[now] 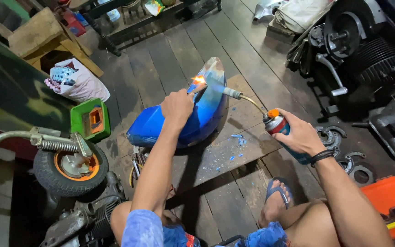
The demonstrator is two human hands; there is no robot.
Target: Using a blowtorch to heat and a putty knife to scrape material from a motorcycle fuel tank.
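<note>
A: Curved blue painted metal scooter panel (179,121), lying on the dark wooden plank floor (170,59); rigid, smooth, probably hot near the flame (199,79).
B: Left hand (177,106) closed on a scraper at the panel's crest; right hand (298,135) wrapped around the red gas torch canister (277,124). Best gripped at the cool lower rim.

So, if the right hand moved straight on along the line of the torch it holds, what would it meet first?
Most likely the blue curved panel, where the flame plays. The right hand holds the gas canister pointing up-left; depth is unclear.
</note>
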